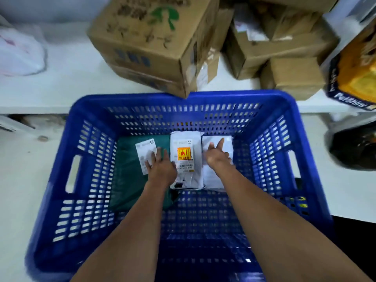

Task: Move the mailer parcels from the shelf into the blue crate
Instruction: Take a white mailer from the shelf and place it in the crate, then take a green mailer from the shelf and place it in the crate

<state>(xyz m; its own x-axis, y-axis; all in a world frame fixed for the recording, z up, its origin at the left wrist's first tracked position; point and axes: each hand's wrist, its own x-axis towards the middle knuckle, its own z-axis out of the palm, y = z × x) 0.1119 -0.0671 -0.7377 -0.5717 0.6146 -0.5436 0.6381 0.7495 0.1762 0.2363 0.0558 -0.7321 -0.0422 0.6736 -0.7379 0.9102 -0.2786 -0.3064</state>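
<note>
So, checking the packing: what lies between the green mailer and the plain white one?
Head view: a white mailer with an orange sticker lies between them in the blue crate.

1. A parcel sorting room or stockroom: taped cardboard boxes (154,43) crowd a white shelf (67,78).
2. Labelled mailer parcels (186,159) lie in a blue crate (183,98), beside a pet-goods box (354,72).

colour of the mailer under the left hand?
Dark green mailer, with a white label. The left hand rests on it. Head view.
</note>
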